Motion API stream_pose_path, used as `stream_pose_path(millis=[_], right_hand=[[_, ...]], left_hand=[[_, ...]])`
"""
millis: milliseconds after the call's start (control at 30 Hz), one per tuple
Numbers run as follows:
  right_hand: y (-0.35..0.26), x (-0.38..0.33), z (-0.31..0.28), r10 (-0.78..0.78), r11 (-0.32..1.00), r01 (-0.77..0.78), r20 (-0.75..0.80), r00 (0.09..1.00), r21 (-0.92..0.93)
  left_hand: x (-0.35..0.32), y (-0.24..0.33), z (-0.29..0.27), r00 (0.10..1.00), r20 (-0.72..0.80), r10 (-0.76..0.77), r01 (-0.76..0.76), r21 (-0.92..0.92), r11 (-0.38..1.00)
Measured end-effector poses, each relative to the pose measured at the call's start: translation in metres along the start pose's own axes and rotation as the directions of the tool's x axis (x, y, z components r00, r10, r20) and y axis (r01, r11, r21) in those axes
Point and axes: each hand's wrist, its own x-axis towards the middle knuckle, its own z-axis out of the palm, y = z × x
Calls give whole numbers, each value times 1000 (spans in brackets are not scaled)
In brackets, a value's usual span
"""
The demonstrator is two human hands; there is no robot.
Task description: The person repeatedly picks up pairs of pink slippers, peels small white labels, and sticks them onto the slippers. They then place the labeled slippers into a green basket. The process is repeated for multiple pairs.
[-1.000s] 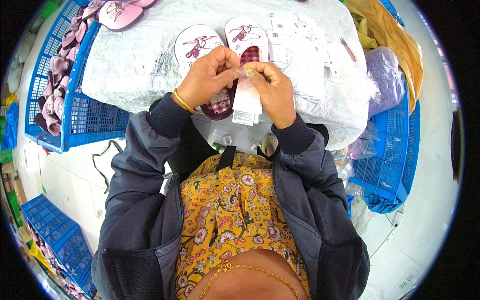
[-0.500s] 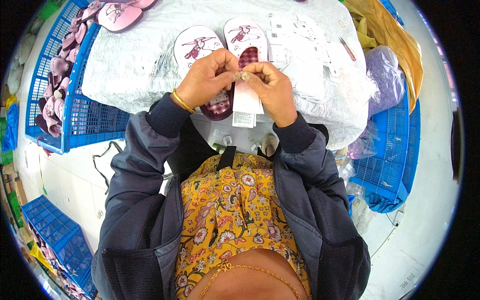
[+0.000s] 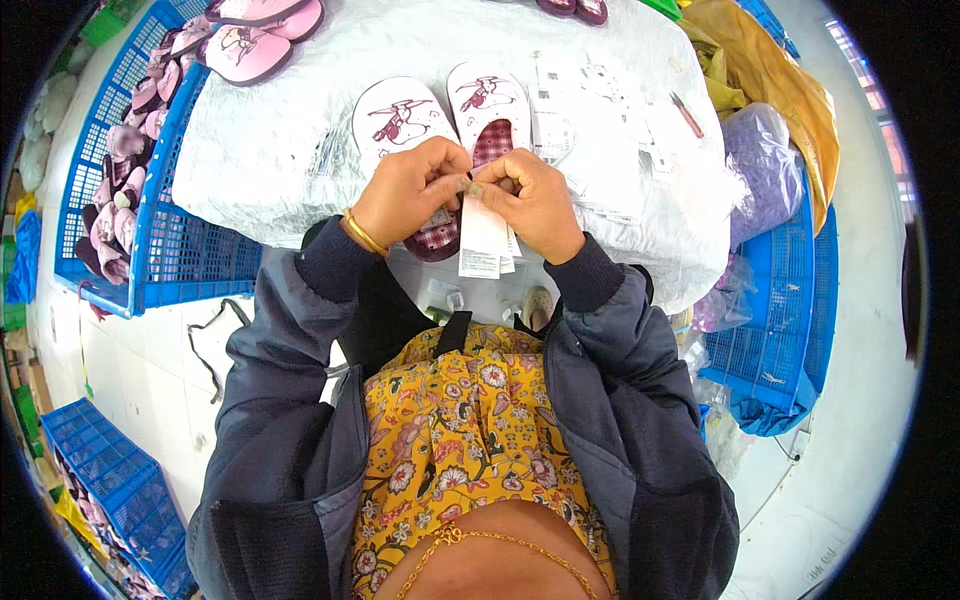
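Note:
A pair of white slippers with maroon printed figures lies toes away from me on the covered table: the left slipper (image 3: 400,112) and the right slipper (image 3: 488,92), both with maroon plaid insides. Over their near ends my left hand (image 3: 412,190) and my right hand (image 3: 538,205) meet, thumbs and forefingers pinched together. White paper hang tags (image 3: 482,238) dangle below my right thumb, held at their upper end. Whatever my left fingertips pinch is too small and covered to make out.
Pink slippers (image 3: 248,50) lie at the table's far left. Small scissors or snips (image 3: 687,115) and white printed labels (image 3: 565,100) are on the right of the plastic-covered table (image 3: 250,150). A blue crate (image 3: 195,250) of slippers stands left; purple plastic-wrapped goods (image 3: 762,165) sit right.
The tags hang slightly further left, and my fingertips have shifted a little at their top. The whole view has moved slightly, with the table lower in the picture.

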Motion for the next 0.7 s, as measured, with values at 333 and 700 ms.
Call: stream_pose_path(millis=[333,700], right_hand=[[-12,20,-2,-52,973,48,-14,999,-228],[-8,58,20,-269,809,183,-76,960,-558]], left_hand=[[-22,-54,-39,630,-681,373,-204,319,926],[-5,-80,-42,604,-779,166,-205,49,977]])
